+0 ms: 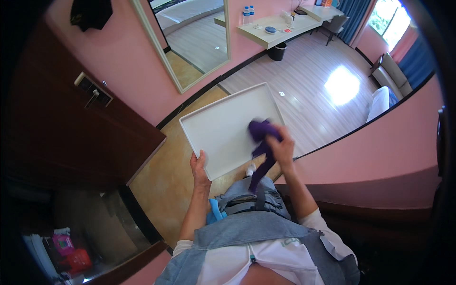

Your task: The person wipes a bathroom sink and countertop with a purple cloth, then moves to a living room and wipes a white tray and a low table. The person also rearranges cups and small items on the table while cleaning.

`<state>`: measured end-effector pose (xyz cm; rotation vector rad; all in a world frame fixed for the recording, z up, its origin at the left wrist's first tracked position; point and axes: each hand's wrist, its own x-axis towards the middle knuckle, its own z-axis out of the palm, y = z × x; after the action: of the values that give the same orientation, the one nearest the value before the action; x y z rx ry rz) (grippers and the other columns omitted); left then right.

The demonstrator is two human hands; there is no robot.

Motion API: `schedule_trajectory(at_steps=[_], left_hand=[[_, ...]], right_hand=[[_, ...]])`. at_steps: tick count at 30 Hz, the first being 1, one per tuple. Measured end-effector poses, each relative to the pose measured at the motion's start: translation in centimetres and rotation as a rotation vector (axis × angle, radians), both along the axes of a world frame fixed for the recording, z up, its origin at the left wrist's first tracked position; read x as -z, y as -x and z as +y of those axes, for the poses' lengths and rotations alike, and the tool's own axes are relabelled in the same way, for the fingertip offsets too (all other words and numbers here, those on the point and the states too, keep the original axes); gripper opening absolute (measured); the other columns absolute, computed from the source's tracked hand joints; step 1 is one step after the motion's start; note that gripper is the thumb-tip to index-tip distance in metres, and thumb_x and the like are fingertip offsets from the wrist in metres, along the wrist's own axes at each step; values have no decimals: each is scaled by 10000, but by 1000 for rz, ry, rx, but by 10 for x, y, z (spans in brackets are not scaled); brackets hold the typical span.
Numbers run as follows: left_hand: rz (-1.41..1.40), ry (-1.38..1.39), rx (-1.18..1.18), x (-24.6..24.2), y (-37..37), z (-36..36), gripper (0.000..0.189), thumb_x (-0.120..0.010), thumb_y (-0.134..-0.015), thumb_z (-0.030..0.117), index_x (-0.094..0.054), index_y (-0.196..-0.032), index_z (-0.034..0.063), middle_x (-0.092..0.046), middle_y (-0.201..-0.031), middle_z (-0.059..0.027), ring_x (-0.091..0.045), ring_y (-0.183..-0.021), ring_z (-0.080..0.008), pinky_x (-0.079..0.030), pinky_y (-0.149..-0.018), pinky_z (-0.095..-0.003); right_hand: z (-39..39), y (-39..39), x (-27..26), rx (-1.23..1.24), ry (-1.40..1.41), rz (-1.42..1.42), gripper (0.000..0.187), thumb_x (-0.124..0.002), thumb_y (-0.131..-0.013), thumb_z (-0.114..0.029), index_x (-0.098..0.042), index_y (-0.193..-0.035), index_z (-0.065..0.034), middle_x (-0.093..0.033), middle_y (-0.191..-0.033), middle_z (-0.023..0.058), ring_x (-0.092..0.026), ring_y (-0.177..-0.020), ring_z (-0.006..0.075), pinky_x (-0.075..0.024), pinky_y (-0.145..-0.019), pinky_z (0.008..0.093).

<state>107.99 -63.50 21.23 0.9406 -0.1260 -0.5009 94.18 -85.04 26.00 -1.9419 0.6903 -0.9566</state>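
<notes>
My left hand [200, 169] grips the near left corner of a white rectangular tray [224, 131], thumb over the rim. The tray is held up in front of me above the floor, its inner face towards me. In my right hand [284, 145] is a bunched purple cloth [262, 131], blurred, over the right part of the tray. One end of the cloth hangs down past the tray's edge towards my trousers. Whether the cloth touches the tray I cannot tell.
A dark wooden door [89, 135] stands at the left. A framed mirror [196, 42] is on the pink wall. Beyond, a wall desk [256, 34] carries water bottles [246, 16], with a black bin [277, 51] underneath. A pink wall [374, 156] runs along my right.
</notes>
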Motion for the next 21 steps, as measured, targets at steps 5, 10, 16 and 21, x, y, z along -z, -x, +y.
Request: schedule_trajectory(at_steps=[5,10,16,21], left_hand=[[-90,-98,173,-2,-42,-73,304,-589,-937,214,-578,-1150,-3,-641,-1008,-62,-605,-892,-133,-492,-787,-278],[-96,-174,207,21,-132,-147,278,-574,-951,234,-592,-1121,15,-633,-1008,-45,-597,-859,-116,-487,-758,-260],[-58,-98,6,11,-197,-230,334,-517,-980,281,-538,-1154,-3,-626,-1040,-71,-614,-891,-148,-509,-771,-291],[-26,-72,-106,-13,-249,-301,469,-495,-975,330,-466,-1261,-39,-586,-1141,-145,-610,-979,-228,-504,-850,-349]], right_hand=[[-79,-117,-1,353,308,113,323,-709,-753,-191,-588,-1006,-29,-561,-964,180,-568,-873,390,-461,-770,445],[-87,-219,-5,-261,340,93,439,-744,-603,-140,-649,-1030,-113,-568,-1032,112,-568,-961,309,-501,-802,408],[-129,-235,11,-410,180,78,282,-730,-658,-201,-635,-897,-84,-563,-914,99,-596,-840,309,-516,-680,394],[-201,-266,24,-327,294,-55,369,-738,-589,-134,-657,-949,-119,-589,-966,90,-604,-880,284,-526,-745,375]])
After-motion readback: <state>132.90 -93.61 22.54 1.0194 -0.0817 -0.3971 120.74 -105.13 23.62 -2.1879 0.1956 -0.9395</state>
